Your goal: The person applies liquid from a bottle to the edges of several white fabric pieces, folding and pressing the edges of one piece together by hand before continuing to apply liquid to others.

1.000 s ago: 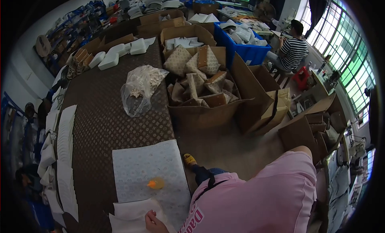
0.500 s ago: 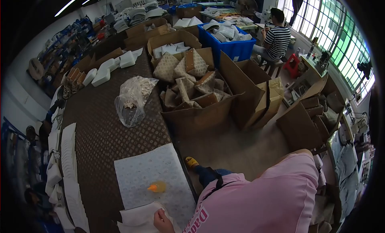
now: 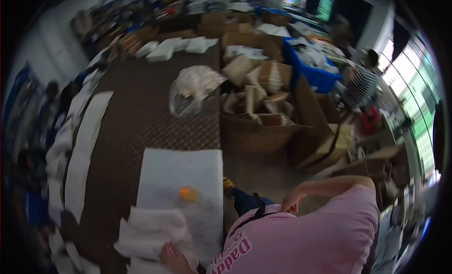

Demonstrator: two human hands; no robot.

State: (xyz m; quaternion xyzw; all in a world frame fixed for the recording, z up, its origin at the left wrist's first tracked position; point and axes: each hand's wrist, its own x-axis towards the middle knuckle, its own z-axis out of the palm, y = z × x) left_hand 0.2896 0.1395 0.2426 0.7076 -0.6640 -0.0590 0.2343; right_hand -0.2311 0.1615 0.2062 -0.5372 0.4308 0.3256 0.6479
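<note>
My left hand [image 3: 175, 258] lies on a pile of white cloth pieces [image 3: 153, 227] at the table's near end, its fingers slightly apart on the cloth. Bent in front of the pink shirt, my right hand [image 3: 292, 202] is at waist height near a dark strap [image 3: 259, 209]; its fingers are curled, and anything in them is hidden. Beyond the cloth, a small bottle with an orange tip [image 3: 188, 194] rests on a pale sheet [image 3: 181, 165]. The view is blurred by motion.
Clear plastic bag [image 3: 193, 90] on the brown-patterned table [image 3: 136, 109]; white strips [image 3: 89, 147] along its left edge. Cardboard box of patterned pieces [image 3: 259, 135] and blue bin [image 3: 315, 78] to the right. A person in a striped shirt [image 3: 365, 85] sits beyond.
The view has turned, shifting the table scene. My right hand has come into view at the waist. More white cloth shows, spread out under my left hand, whose fingers now lie flatter.
</note>
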